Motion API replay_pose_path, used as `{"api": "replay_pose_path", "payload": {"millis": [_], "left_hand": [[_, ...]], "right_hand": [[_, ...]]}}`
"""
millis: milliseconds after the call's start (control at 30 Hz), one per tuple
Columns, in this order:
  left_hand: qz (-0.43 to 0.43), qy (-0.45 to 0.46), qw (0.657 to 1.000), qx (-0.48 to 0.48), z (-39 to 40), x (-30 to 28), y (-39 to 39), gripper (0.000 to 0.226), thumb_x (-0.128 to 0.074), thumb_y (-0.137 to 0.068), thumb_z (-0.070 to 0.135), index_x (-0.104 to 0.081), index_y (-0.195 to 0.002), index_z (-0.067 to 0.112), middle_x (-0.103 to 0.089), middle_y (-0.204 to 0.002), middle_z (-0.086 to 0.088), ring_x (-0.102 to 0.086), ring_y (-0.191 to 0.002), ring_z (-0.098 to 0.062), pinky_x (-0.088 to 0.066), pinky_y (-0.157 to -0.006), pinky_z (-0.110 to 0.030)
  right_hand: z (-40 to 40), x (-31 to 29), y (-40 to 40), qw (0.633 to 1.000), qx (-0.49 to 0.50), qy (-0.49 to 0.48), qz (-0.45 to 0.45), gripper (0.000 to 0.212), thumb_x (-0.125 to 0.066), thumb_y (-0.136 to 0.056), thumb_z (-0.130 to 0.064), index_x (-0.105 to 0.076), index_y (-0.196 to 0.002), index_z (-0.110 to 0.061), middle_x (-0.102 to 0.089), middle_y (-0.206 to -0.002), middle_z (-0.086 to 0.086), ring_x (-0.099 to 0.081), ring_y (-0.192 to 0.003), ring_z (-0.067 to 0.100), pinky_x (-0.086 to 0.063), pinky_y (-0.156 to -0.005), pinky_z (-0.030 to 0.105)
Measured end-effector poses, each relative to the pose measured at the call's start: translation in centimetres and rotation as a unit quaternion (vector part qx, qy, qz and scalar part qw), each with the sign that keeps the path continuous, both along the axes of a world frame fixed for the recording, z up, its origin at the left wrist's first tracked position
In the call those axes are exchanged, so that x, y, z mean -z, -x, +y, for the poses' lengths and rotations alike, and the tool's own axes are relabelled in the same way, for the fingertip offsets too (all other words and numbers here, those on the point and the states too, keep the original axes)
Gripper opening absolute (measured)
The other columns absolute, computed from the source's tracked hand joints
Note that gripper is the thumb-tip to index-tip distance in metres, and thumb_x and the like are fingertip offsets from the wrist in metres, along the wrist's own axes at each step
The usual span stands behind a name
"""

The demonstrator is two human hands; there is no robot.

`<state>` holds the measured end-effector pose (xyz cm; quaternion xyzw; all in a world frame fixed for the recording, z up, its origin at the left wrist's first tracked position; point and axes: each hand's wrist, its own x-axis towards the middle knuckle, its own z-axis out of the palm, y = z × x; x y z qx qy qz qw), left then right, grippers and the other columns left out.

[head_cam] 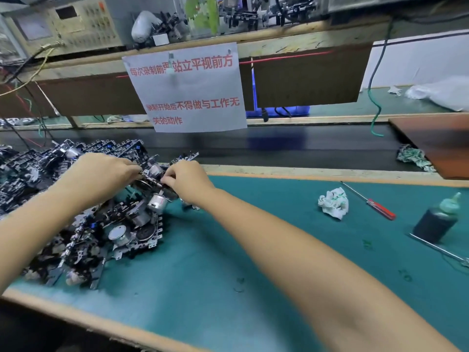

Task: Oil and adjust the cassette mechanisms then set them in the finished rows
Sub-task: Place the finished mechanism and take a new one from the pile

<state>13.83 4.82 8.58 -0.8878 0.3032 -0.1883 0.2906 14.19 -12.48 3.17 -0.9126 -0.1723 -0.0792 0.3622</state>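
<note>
Your left hand [101, 174] and right hand [186, 180] met over the far end of the pile, both clasped on one cassette mechanism [152, 177] held between them just above the others. Your left fingers curled over its left edge, and your right thumb and fingers pinched its right side, knuckles turned up toward you; the frame was blurred there, so exactly which part each fingertip pressed could not be told. Directly below the held unit lay the pile of cassette mechanisms [101, 224], black frames and round silver motors stacked loosely and overlapping on the left part of the green bench mat [228, 275], with more of them banked up behind your left forearm toward the black conveyor belt [304, 148]. Well to the right of your hands a crumpled white rag [333, 202] sat on the mat, and just beyond it lay a red-handled screwdriver [370, 201], angled with its tip pointing away from you. Further right stood a dark oil bottle [436, 222] with a green nozzle, upright, and a thin metal rod [439, 250] lay on the mat at its base. A paper notice [187, 90] with red characters hung from the shelf edge above the belt, facing you.
</note>
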Motion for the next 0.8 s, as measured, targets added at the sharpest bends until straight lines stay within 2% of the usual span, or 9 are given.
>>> {"api": "replay_pose_path", "payload": {"millis": [167, 267, 367, 400, 500, 600, 633, 700, 800], "left_hand": [[0.01, -0.081, 0.996, 0.037, -3.4, -2.1, 1.0, 0.035, -0.029, -0.099, 0.05, -0.06, -0.116, 0.041, -0.066, -0.106, 0.023, -0.066, -0.086, -0.003, -0.053, -0.061, -0.019], [0.008, -0.085, 0.993, 0.076, -5.8, -3.7, 2.3, 0.037, -0.029, -0.096, 0.057, -0.058, -0.117, 0.049, -0.063, -0.111, 0.031, -0.066, -0.092, 0.0, -0.043, -0.054, -0.017], [0.009, -0.041, 0.992, 0.117, -8.8, -5.1, 3.7, 0.034, -0.035, -0.093, 0.057, -0.062, -0.113, 0.052, -0.066, -0.106, 0.031, -0.067, -0.09, -0.002, -0.024, -0.045, -0.014], [0.007, -0.028, 0.991, 0.128, -9.9, -5.4, 4.1, 0.035, -0.035, -0.092, 0.058, -0.062, -0.112, 0.052, -0.067, -0.104, 0.029, -0.067, -0.089, -0.004, -0.024, -0.045, -0.015], [0.032, 0.012, 0.987, 0.158, -13.4, -5.9, 5.1, 0.04, -0.033, -0.089, 0.062, -0.064, -0.111, 0.05, -0.07, -0.099, 0.023, -0.067, -0.089, -0.009, -0.041, -0.056, -0.021], [0.101, 0.08, 0.974, 0.187, -17.5, -4.8, 6.5, 0.035, -0.039, -0.088, 0.061, -0.066, -0.107, 0.048, -0.07, -0.096, 0.022, -0.066, -0.088, -0.01, -0.045, -0.062, -0.023], [0.135, 0.127, 0.965, 0.187, -18.8, -4.0, 7.0, 0.032, -0.043, -0.087, 0.06, -0.067, -0.105, 0.048, -0.07, -0.091, 0.022, -0.066, -0.086, -0.009, -0.043, -0.062, -0.024], [0.22, 0.234, 0.93, 0.177, -21.3, -2.0, 8.0, 0.027, -0.049, -0.086, 0.058, -0.066, -0.104, 0.047, -0.064, -0.079, 0.022, -0.064, -0.081, -0.006, -0.043, -0.065, -0.026], [0.352, 0.346, 0.854, 0.166, -24.4, 2.1, 9.6, 0.031, -0.055, -0.087, 0.052, -0.06, -0.116, 0.043, -0.061, -0.087, 0.024, -0.062, -0.081, -0.004, -0.048, -0.078, -0.029]], "right_hand": [[-2.5, -1.1, 2.9, 0.998, -0.018, -0.061, 0.01, 0.038, -0.051, -0.095, -0.03, -0.064, -0.072, -0.004, -0.061, -0.069, 0.017, -0.054, -0.069, 0.03, -0.038, -0.062, 0.036], [-5.1, -1.1, 5.7, 0.997, -0.032, -0.064, -0.009, 0.029, -0.065, -0.087, -0.034, -0.07, -0.087, -0.006, -0.069, -0.08, 0.012, -0.061, -0.066, 0.023, -0.048, -0.07, 0.035], [-8.0, -1.5, 7.7, 0.996, 0.009, -0.074, -0.046, 0.017, -0.065, -0.088, -0.025, -0.072, -0.09, -0.01, -0.071, -0.085, 0.008, -0.062, -0.078, 0.025, -0.048, -0.078, 0.036], [-9.0, -1.7, 8.5, 0.995, 0.022, -0.086, -0.055, 0.015, -0.063, -0.088, -0.022, -0.072, -0.087, -0.011, -0.07, -0.08, 0.006, -0.06, -0.076, 0.023, -0.047, -0.076, 0.035], [-12.5, -1.8, 11.4, 0.991, 0.039, -0.116, -0.06, 0.017, -0.062, -0.088, -0.015, -0.067, -0.072, -0.016, -0.06, -0.063, -0.001, -0.049, -0.061, 0.014, -0.039, -0.063, 0.029], [-16.4, -1.0, 14.5, 0.986, 0.069, -0.148, -0.024, 0.021, -0.062, -0.089, -0.016, -0.066, -0.071, -0.005, -0.062, -0.063, 0.007, -0.046, -0.06, 0.012, -0.037, -0.06, 0.031], [-17.7, -0.6, 15.6, 0.981, 0.076, -0.177, -0.004, 0.021, -0.062, -0.089, -0.015, -0.067, -0.071, -0.004, -0.061, -0.062, 0.005, -0.045, -0.059, 0.01, -0.037, -0.059, 0.029], [-20.5, 0.4, 17.8, 0.965, 0.106, -0.237, 0.046, 0.023, -0.061, -0.09, -0.013, -0.065, -0.068, -0.008, -0.054, -0.055, -0.007, -0.043, -0.054, 0.003, -0.034, -0.052, 0.016], [-24.3, 2.8, 21.1, 0.924, 0.173, -0.317, 0.124, 0.025, -0.06, -0.09, -0.013, -0.065, -0.066, -0.013, -0.047, -0.048, -0.012, -0.038, -0.044, -0.002, -0.029, -0.043, 0.007]]}}
